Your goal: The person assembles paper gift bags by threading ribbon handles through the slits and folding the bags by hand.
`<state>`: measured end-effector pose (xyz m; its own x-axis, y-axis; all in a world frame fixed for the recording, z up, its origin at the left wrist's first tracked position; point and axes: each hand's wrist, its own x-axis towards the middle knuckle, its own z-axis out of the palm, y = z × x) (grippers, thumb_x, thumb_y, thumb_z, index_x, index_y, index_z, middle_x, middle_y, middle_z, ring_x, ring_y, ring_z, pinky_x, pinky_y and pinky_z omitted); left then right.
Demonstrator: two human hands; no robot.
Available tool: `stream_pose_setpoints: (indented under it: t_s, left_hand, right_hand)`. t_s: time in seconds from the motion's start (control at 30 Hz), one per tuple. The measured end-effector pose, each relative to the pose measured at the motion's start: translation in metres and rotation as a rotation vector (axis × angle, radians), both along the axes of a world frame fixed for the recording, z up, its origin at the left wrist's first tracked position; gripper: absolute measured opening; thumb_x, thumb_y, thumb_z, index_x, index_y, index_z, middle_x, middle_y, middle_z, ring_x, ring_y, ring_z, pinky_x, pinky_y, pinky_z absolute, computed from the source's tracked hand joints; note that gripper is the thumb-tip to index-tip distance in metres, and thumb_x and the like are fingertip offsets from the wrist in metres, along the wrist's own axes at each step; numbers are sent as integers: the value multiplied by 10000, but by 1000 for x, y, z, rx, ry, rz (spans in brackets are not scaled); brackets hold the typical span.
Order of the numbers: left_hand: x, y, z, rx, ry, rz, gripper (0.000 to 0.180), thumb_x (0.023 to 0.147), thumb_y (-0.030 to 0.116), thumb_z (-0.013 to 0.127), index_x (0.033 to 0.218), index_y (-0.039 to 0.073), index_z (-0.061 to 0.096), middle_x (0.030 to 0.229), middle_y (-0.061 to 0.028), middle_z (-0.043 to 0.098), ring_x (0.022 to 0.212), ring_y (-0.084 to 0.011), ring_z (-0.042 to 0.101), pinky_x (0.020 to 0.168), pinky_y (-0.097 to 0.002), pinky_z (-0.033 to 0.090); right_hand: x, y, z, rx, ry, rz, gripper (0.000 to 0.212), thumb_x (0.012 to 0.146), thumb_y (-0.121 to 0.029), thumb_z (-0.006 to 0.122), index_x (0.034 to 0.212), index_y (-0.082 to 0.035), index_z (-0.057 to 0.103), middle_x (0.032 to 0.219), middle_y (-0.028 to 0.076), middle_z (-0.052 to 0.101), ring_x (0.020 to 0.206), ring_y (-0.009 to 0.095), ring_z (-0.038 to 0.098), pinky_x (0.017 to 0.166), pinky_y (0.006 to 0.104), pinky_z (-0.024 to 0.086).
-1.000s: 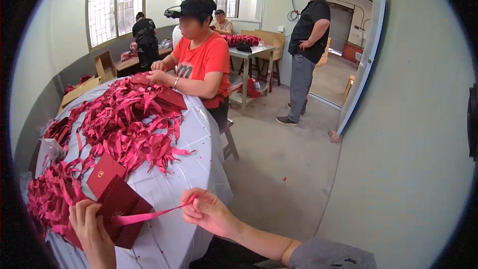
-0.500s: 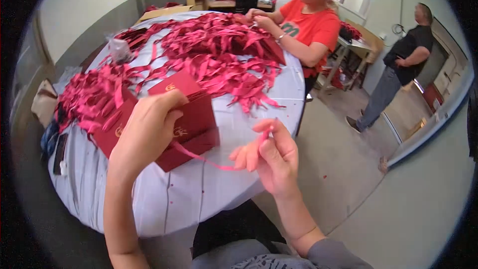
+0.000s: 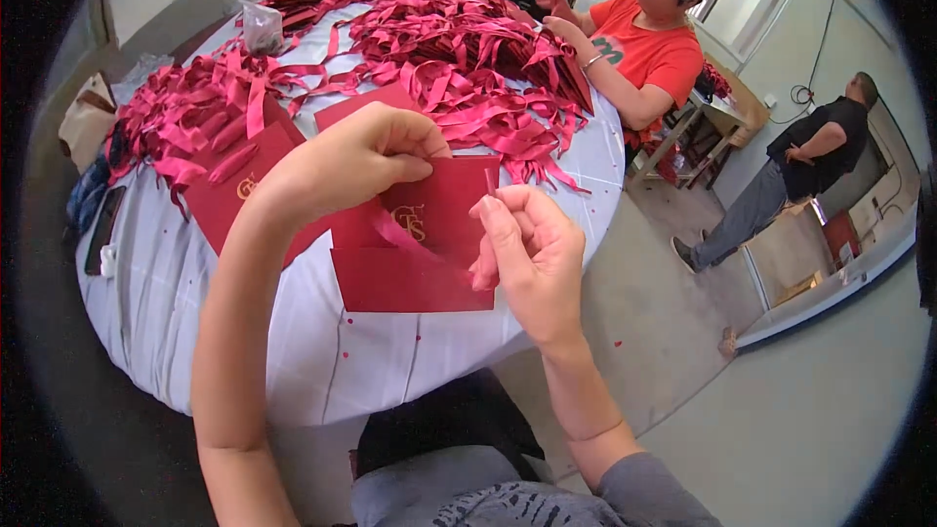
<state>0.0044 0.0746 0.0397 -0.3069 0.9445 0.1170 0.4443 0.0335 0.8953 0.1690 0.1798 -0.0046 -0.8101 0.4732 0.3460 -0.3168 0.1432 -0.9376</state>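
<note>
The person's right hand pinches a pink ribbon between thumb and fingers, its tip poking up; the left hand grips the upper edge of a red folder with a gold mark, the ribbon crossing its front from under that hand; the folder is over the near side of the white-covered tabletop — whether it rests there cannot be told; another red folder lies to the left; beyond spread heaps of ribbons and a clear plastic bag; farther off — a co-worker in orange-red.
</note>
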Motion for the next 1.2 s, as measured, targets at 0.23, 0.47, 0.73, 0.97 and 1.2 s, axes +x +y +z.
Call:
stream_pose_setpoints:
  t_s: [0.23,0.47,0.73,0.97,1.2]
  left_hand:
    - [-3,-1,-5,3,0,-14,188,805,-20,531,980,-50,593,865,-15,630,803,-60,563,755,-215,456]
    - [-1,0,-1,-29,55,-17,168,810,-9,544,964,-36,602,855,-2,628,781,-55,558,739,-207,452]
    - [-1,0,-3,-7,-5,-17,173,804,-9,559,970,-28,606,862,8,626,809,-43,549,753,-199,445]
    - [2,1,-3,22,-8,-52,180,800,-16,566,976,-29,604,872,2,629,814,-47,554,767,-200,448]
    - [2,-4,0,-11,62,-24,180,783,-19,579,960,-36,601,846,-12,628,798,-62,562,750,-208,457]
  right_hand:
    - [-2,-8,2,141,-98,-144,117,873,-72,551,792,11,539,563,-7,504,471,17,432,403,200,346]
    - [-1,-9,-3,235,-108,-220,127,848,-45,572,743,12,527,534,-1,459,503,12,384,419,216,297]
    - [-2,-12,-5,271,-82,-250,123,840,-37,575,737,9,525,546,23,486,501,29,410,427,234,326]
    - [-2,-9,-8,285,-73,-252,107,832,-32,579,745,12,534,544,40,493,496,37,427,435,236,341]
    - [-8,-13,-9,295,-78,-256,111,830,-44,574,739,8,536,521,19,463,480,31,404,417,240,319]
